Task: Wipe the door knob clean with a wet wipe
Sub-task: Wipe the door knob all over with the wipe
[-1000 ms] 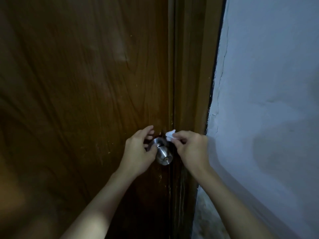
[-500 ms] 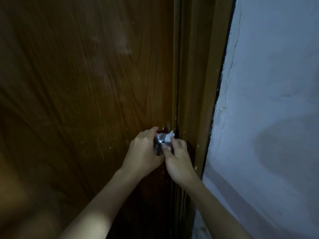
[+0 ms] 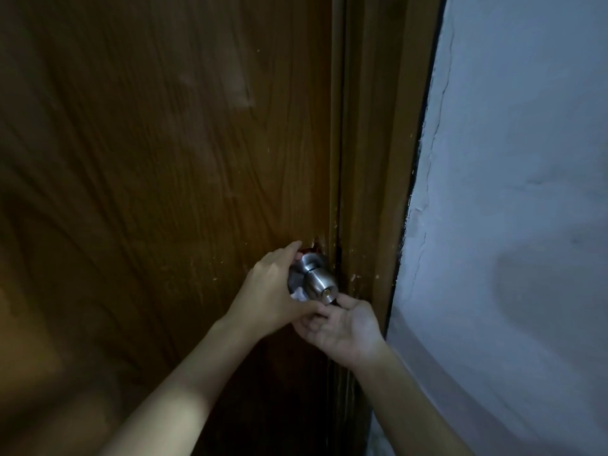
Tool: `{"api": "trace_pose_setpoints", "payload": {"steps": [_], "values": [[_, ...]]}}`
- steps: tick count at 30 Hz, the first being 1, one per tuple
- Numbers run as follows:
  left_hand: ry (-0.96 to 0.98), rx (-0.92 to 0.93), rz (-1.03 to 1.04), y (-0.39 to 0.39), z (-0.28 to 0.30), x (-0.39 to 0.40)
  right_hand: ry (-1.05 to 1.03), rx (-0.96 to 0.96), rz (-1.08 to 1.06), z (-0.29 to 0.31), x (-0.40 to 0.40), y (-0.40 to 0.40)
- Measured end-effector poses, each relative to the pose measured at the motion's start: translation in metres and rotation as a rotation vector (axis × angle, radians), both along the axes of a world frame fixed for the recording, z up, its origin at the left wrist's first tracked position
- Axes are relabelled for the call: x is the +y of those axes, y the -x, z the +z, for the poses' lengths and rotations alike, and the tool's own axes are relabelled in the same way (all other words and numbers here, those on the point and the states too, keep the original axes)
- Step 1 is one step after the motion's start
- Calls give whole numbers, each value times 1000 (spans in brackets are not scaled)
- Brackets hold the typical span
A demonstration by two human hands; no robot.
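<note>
A brushed-metal door knob (image 3: 318, 280) sticks out of the brown wooden door (image 3: 164, 192) near its right edge. My left hand (image 3: 271, 291) wraps the knob's neck and base plate from the left, fingertips on top. My right hand (image 3: 343, 327) lies palm up just under the knob, its fingers reaching left beneath it. A small white wet wipe (image 3: 298, 295) shows under the knob's neck, pressed between the knob and my right fingers. Most of the wipe is hidden by both hands.
The wooden door frame (image 3: 378, 159) runs down right beside the knob, with chipped paint spots near latch height. A rough pale wall (image 3: 510, 192) fills the right side. The light is dim.
My right hand has swung from above the knob to below it, turning palm up and carrying the wipe underneath. My left hand has stayed on the knob's left side.
</note>
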State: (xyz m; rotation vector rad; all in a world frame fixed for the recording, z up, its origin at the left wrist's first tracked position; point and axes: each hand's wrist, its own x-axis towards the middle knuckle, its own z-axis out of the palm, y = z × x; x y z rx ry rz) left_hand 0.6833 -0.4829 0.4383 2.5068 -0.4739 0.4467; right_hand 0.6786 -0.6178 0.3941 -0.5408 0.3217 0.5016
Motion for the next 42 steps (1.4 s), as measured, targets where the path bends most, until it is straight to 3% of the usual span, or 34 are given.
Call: {"api": "trace_pose_setpoints", "payload": {"steps": [4,6,10,14,20,24,28,30,34,38,42], "values": [[-6,80,-73,2,1,8,306,-147,17,-8,-7,19],[-6,111,-93,2,1,12,598,-323,-130,-7,-13,29],[11,123,-106,1,-2,15,1197,-706,-645,9,-17,21],[32,136,-115,3,-4,15,1670,-1097,-653,-6,-2,5],[11,161,-157,6,0,21,2006,-1463,-694,-19,0,2],[-11,203,-146,7,2,22,2144,-1591,-597,-23,-3,3],[-23,233,-119,10,4,21,2184,-1650,-507,-28,-11,6],[-3,237,-114,18,4,20,2152,-1531,-433,-30,-17,12],[75,230,-105,40,-2,13,1747,-989,-397,-33,-38,27],[114,222,-89,72,-10,-9,1385,-845,-352,-20,-59,62],[245,191,-35,114,-11,-47,1179,-772,-246,-7,-80,112]]}}
